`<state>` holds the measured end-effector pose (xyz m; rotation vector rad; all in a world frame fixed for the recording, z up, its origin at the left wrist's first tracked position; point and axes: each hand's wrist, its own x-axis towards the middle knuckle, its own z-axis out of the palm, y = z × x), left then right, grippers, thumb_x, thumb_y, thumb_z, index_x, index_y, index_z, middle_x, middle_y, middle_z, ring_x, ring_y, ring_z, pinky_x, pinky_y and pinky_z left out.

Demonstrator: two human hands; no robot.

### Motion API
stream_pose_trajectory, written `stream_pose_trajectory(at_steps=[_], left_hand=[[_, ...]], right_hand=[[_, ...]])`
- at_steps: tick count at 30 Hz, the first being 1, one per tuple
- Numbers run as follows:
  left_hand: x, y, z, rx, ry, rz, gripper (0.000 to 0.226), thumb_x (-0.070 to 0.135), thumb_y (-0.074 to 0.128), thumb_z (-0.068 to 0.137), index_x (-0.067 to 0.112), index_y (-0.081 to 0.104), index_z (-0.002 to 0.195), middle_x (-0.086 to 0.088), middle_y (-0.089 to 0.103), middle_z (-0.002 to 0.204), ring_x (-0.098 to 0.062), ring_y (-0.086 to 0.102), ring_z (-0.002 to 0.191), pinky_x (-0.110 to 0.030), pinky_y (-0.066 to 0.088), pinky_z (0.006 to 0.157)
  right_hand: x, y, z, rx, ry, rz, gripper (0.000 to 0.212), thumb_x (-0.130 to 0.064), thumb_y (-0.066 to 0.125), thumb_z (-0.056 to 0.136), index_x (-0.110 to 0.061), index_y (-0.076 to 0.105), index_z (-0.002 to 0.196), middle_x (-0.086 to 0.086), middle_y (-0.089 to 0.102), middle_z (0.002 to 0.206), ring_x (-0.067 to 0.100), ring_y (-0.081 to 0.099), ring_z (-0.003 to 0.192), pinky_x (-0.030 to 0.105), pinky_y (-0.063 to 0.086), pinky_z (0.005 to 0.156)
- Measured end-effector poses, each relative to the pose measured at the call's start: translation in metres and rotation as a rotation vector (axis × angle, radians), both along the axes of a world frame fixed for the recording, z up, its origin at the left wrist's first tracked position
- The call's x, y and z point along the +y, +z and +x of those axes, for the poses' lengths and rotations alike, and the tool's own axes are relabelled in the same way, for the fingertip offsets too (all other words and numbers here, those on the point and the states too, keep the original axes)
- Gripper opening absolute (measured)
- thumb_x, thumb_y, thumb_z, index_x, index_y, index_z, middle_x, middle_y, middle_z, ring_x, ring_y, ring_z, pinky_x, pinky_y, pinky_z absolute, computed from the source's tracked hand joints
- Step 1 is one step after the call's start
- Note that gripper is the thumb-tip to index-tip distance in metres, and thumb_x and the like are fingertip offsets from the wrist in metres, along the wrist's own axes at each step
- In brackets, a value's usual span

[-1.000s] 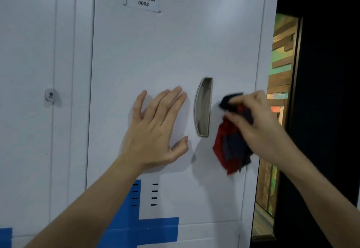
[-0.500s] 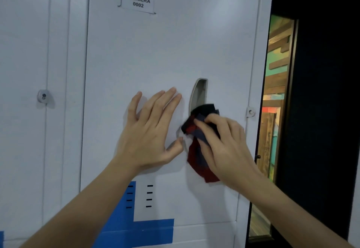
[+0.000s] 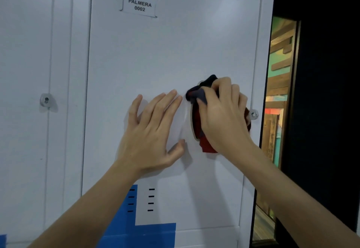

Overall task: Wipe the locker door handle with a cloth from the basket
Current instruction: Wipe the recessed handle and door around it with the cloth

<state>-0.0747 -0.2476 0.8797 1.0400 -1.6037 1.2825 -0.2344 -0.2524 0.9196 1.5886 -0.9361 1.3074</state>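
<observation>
A white locker door (image 3: 165, 56) carries a label reading PALMERA 0002. Its recessed grey handle (image 3: 191, 128) is mostly covered; only its left rim shows. My right hand (image 3: 224, 117) grips a red and dark blue cloth (image 3: 197, 123) and presses it over the handle. The cloth bunches above my fingers and hangs below my palm. My left hand (image 3: 153, 130) lies flat on the door just left of the handle, fingers spread. No basket is in view.
A lock cylinder (image 3: 253, 114) sits at the door's right edge, another lock (image 3: 45, 100) on the neighbouring locker to the left. Blue markings (image 3: 140, 234) and vent slots (image 3: 151, 199) lie low on the door. A dark wall and a lit gap lie to the right.
My right hand carried the cloth from right of the handle onto it, then up over its upper part. My left hand stayed flat on the door.
</observation>
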Motion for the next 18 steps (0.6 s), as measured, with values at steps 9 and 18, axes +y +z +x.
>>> stream_pose_trajectory(at_steps=[9,18], left_hand=[[-0.002,0.0,0.001,-0.012,-0.007,-0.005,0.077,0.05,0.045,0.079,0.008,0.032,0.143,-0.006,0.032,0.148,-0.02,0.031,0.135,-0.045,0.006,0.115],[-0.004,0.001,0.001,-0.018,0.008,0.0,0.076,0.049,0.045,0.077,0.006,0.039,0.14,-0.009,0.039,0.145,-0.021,0.033,0.133,-0.047,0.008,0.113]], right_hand=[[0.015,-0.031,-0.019,0.194,0.096,0.258,0.035,-0.03,0.033,0.084,-0.018,0.063,0.097,0.0,0.04,0.092,0.015,0.034,0.086,0.03,0.02,0.08],[0.035,-0.005,-0.028,0.557,-0.237,0.315,0.038,-0.034,0.031,0.08,-0.016,0.063,0.073,-0.001,0.035,0.083,0.016,0.033,0.074,0.042,0.022,0.085]])
